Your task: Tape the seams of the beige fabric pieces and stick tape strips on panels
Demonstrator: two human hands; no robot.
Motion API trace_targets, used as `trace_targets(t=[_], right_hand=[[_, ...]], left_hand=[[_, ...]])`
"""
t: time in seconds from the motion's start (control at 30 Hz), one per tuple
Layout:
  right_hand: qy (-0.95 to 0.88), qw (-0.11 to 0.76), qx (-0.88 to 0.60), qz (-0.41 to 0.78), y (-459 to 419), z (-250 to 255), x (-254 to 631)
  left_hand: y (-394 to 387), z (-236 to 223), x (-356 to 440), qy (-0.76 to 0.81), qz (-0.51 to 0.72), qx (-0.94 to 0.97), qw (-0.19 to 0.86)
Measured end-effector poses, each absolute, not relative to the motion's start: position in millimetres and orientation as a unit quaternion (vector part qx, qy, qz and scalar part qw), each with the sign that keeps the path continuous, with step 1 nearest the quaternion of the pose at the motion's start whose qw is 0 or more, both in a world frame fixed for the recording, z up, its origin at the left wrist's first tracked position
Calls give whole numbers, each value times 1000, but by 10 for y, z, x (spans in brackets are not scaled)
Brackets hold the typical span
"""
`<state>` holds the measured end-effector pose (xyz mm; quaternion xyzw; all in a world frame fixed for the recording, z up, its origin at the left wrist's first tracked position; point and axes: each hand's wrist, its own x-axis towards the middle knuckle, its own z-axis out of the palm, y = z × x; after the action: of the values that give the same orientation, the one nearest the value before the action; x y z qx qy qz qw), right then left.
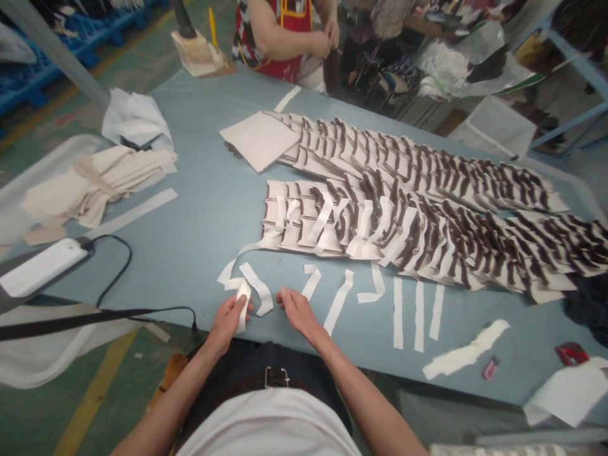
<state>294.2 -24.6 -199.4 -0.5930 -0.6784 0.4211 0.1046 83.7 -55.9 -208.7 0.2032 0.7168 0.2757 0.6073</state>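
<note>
My left hand (234,320) is closed on a folded white fabric strip (243,297) near the table's front edge. From it a long white tail curves up to the left end of the nearer row of overlapping cream pieces with dark brown edging (304,218). Just right of that hand lies a bent loose strip (256,290). My right hand (295,310) hovers over the table beside it, fingers loosely bent and slightly apart, with nothing visible in them. Several white strips lie across the nearer row, and others, such as a straight strip (398,313), rest on the table before it.
Behind is a second row of overlapping pieces (380,152), with a cream square panel (260,140) at its left end. A tied cream fabric bundle (95,183) and a white power strip (42,266) with cables lie left. A pink clip-like item (491,368) lies right. Across the table stands another person (289,38).
</note>
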Motion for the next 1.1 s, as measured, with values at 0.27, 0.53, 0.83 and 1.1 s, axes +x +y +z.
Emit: trace_targets(t=[0.27,0.53,0.83,1.1], right_hand=[[-647,84,-637,410,101,-1852,2688],[-621,94,-607,487,241,-1864,2424],[-528,169,-493,671,390,-2050,1912],[-410,206,-500,734,486,-2485,1659]], left_hand=[[-590,-2185,780,710,275,185,621],[-683,-2018,724,661,308,216,649],[-719,-1881,766,657,302,244,647],[-1004,-1443,506,654,258,237,670]])
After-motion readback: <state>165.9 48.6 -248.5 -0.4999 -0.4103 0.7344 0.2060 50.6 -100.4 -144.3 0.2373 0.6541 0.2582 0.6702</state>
